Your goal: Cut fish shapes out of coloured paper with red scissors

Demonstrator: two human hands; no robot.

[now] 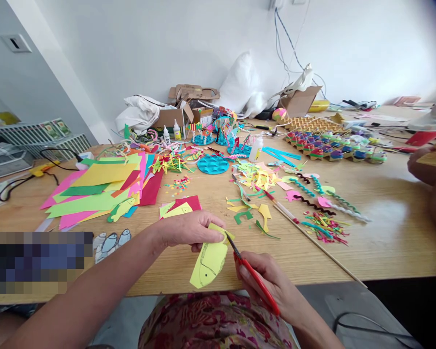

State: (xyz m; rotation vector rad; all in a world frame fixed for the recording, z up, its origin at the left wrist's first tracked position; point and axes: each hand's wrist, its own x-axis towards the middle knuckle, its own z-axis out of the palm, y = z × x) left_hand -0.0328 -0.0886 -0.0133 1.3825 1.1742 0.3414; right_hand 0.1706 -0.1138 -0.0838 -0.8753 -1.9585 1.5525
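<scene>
My left hand (194,230) pinches a piece of yellow paper (209,261) with a fish drawn on it in dark lines, its head end hanging down toward me. In my right hand (267,278) is a pair of scissors (257,281) with red handles. Their blades touch the paper's upper right edge, close to my left thumb. Just beyond my left hand lie a yellow paper with a drawn fish (181,210) and a red sheet (189,202). Green paper scraps (242,216) lie farther off to the right.
Stacked coloured paper (101,174) lies at the left, with a cut-out green fish (122,209) on it. A thin wooden stick (323,247) crosses the right side and overhangs the front edge. Egg trays (330,145), glue bottles (256,149) and boxes stand behind. Another person's arm (432,179) shows at the right.
</scene>
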